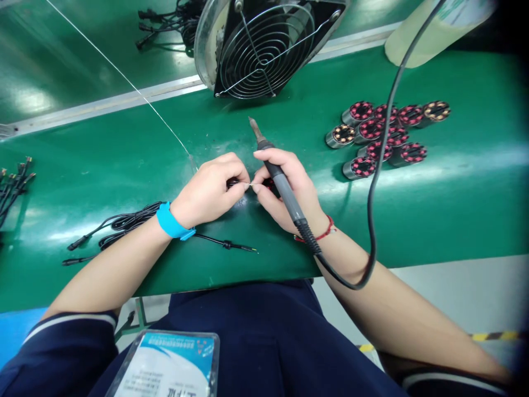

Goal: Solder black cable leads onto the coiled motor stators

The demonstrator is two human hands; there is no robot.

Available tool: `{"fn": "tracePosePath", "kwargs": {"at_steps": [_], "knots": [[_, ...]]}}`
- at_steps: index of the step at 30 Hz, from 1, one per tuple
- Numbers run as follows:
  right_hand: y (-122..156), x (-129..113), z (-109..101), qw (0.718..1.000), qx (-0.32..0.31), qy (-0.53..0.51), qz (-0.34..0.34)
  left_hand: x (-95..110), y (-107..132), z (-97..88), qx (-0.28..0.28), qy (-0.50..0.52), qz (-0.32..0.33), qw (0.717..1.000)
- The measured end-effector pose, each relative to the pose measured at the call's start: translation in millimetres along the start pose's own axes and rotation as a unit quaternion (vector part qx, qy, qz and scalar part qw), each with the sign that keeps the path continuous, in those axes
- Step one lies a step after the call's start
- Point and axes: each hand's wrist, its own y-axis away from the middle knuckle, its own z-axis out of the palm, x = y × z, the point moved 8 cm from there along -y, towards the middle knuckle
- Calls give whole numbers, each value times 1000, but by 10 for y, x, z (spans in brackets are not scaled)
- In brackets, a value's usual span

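The thin wire end [250, 186] lies right between the fingers of both hands: the left hand [212, 187] pinches one side of it and the right hand [291, 184] the other. On so slight a hold it could slip or bend if the two sides pulled unevenly. A dark piece with red [270, 185] sits just behind the right fingers, too hidden to tell whether it joins the wire.

The right hand also grasps the soldering iron [286, 192], its tip pointing away beyond the fingers. If it is hot, a small wrist turn could bring the tip onto the left fingers, since one hand manages both things. The cord [372, 220] loops over the right forearm; a snag could jerk the iron.

Beyond the left fingers, a pale strand [124, 77] slants up and left, where a knock could deflect it. Black cables [134, 218] lie left of the left fingers, under the forearm, which might drag them across the desk [454, 220]. The metal cylinders [370, 131] stand well right of the fingers, where a swinging cord could topple one.
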Motion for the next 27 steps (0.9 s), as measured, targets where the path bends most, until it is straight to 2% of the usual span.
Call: {"fn": "tracePosePath", "kwargs": {"at_steps": [5, 11, 16, 20, 23, 27], "knots": [[13, 76, 18, 998, -36, 44, -6, -147, -2, 19, 29, 34, -57, 997], [0, 114, 49, 995, -57, 88, -3, -226, -11, 35, 39, 54, -87, 994], [-49, 78, 36, 994, -6, 109, -5, -266, -15, 52, 50, 63, -103, 991], [-50, 77, 17, 995, -5, 101, 21, -303, -13, 52, 67, 72, -109, 989], [-5, 14, -130, 995, 19, 70, 67, -308, -8, 49, 73, 81, -108, 988], [158, -178, -380, 988, 84, 56, 113, -255, -1, 41, 81, 66, -86, 991]]}}
